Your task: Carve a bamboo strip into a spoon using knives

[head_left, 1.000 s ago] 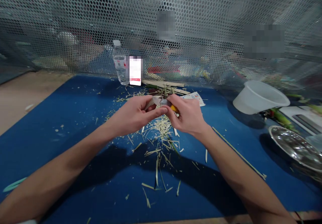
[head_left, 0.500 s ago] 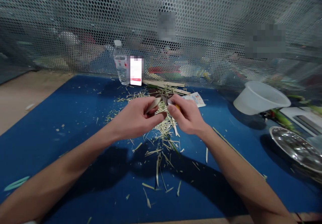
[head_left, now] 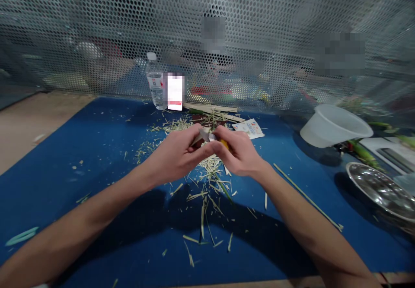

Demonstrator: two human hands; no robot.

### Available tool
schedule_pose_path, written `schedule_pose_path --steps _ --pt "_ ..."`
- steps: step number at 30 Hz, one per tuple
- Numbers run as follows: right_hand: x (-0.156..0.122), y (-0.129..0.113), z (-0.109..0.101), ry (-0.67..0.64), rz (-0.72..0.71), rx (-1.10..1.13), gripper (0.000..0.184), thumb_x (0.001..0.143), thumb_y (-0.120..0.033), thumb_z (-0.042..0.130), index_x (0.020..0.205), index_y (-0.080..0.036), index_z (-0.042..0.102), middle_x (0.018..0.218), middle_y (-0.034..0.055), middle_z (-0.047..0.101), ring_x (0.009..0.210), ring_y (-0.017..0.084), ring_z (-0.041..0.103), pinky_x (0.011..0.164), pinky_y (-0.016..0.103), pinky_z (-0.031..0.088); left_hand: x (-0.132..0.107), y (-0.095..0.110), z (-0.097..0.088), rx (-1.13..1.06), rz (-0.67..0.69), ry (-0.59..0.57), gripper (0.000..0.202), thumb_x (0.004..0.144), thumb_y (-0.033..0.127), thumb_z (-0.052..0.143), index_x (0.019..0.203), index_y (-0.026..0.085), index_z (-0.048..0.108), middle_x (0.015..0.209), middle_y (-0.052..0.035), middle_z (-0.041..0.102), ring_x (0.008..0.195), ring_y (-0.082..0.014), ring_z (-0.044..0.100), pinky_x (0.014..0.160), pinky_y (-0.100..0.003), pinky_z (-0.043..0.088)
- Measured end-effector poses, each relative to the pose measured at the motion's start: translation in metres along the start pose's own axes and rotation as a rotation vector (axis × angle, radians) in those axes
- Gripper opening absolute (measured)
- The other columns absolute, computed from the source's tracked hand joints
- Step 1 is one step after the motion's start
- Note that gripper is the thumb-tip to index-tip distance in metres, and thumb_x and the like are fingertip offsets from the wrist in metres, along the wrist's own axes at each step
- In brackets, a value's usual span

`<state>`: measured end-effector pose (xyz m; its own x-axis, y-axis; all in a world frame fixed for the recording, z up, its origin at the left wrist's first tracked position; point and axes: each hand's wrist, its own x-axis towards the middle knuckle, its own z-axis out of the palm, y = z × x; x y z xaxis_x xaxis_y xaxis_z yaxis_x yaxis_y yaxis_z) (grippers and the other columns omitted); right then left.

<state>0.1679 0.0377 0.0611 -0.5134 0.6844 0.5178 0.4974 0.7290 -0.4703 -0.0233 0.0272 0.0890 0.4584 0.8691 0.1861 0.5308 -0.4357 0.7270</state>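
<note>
Piece: pale, pinched in the left hand and largely hidden by its fingers; the part in view lies between the two hands, nearer the left one.
Long axis: judging by the little that shows, it slants from the left palm outward and to the right; the full length cannot be made out.
Knife: gripped in the right hand, yellow handle inside the curled fingers, silvery blade pointing left toward the piece.
Blade to piece: overlapping at the piece's outer end; they look to be touching, though the angle leaves this uncertain. The crossing of edge and slant seems the relation that counts.
Hands: together above the mat, each closed on its own object, thumb tips meeting or almost so.
Shavings: strewn on the blue mat below the hands, some lying closer to the body.
Packet: flat on the mat, just beyond the right hand.
Bottle: upright, well apart, past the left hand.
</note>
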Motion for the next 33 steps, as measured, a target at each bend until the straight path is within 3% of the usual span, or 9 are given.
schedule_pose_path --steps 8,14,20,23,26,29,33 --pt "0.001 -0.007 0.004 0.082 0.094 -0.062 0.022 0.091 -0.039 0.051 0.079 -0.023 0.042 0.060 -0.0059 0.046 0.049 0.008 0.039 0.050 0.025 0.027 0.003 0.000 0.000 -0.114 -0.054 0.047 0.041 0.086 0.054 0.057 0.069 0.018 0.046 0.057 0.0064 0.035 0.051 -0.0070 0.029 0.047 -0.023 0.023" --pt "0.001 -0.012 0.014 0.204 0.119 -0.131 0.025 0.092 -0.039 0.052 0.076 -0.023 0.040 0.058 -0.0056 0.045 0.050 0.008 0.039 0.050 0.026 0.024 0.003 -0.001 -0.002 -0.089 -0.061 0.083 0.040 0.088 0.048 0.056 0.066 0.019 0.041 0.057 0.0064 0.034 0.050 -0.0063 0.028 0.046 -0.022 0.023" --pt "0.004 -0.005 0.014 0.280 0.266 -0.101 0.031 0.093 -0.043 0.051 0.073 -0.023 0.040 0.056 -0.0059 0.040 0.048 0.008 0.035 0.050 0.027 0.023 0.000 0.002 0.000 0.004 -0.032 0.196 0.043 0.091 0.044 0.051 0.061 0.019 0.032 0.055 0.0065 0.027 0.051 -0.0065 0.025 0.046 -0.023 0.022" --pt "0.004 -0.002 0.011 0.271 0.247 0.075 0.035 0.096 -0.047 0.045 0.071 -0.023 0.038 0.058 -0.0055 0.039 0.052 0.009 0.036 0.052 0.028 0.026 0.000 0.003 0.001 0.012 0.002 0.142 0.041 0.090 0.044 0.053 0.063 0.019 0.035 0.056 0.0063 0.031 0.051 -0.0063 0.029 0.046 -0.022 0.024" --pt "0.002 0.000 0.008 0.209 0.189 0.243 0.035 0.097 -0.047 0.042 0.071 -0.023 0.038 0.060 -0.0053 0.039 0.055 0.009 0.038 0.053 0.028 0.030 -0.001 0.001 0.001 -0.030 0.028 0.108 0.024 0.091 0.038 0.054 0.079 0.019 0.046 0.063 0.0055 0.043 0.052 -0.0062 0.036 0.047 -0.021 0.030" --pt "0.001 0.003 0.008 0.152 0.102 0.259 0.032 0.097 -0.044 0.044 0.073 -0.023 0.040 0.060 -0.0056 0.041 0.054 0.008 0.038 0.052 0.027 0.029 -0.002 -0.001 -0.001 -0.073 0.061 0.071 0.016 0.096 0.032 0.046 0.102 0.019 0.050 0.075 0.0021 0.054 0.057 -0.0075 0.044 0.049 -0.022 0.034" --pt "0.000 0.004 0.010 0.148 0.040 0.201 0.028 0.097 -0.039 0.046 0.075 -0.023 0.041 0.061 -0.0060 0.043 0.052 0.007 0.037 0.051 0.026 0.026 -0.001 -0.001 -0.004 -0.031 0.138 0.075 0.020 0.099 0.030 0.038 0.097 0.018 0.053 0.076 0.0003 0.056 0.061 -0.0086 0.045 0.055 -0.023 0.038"
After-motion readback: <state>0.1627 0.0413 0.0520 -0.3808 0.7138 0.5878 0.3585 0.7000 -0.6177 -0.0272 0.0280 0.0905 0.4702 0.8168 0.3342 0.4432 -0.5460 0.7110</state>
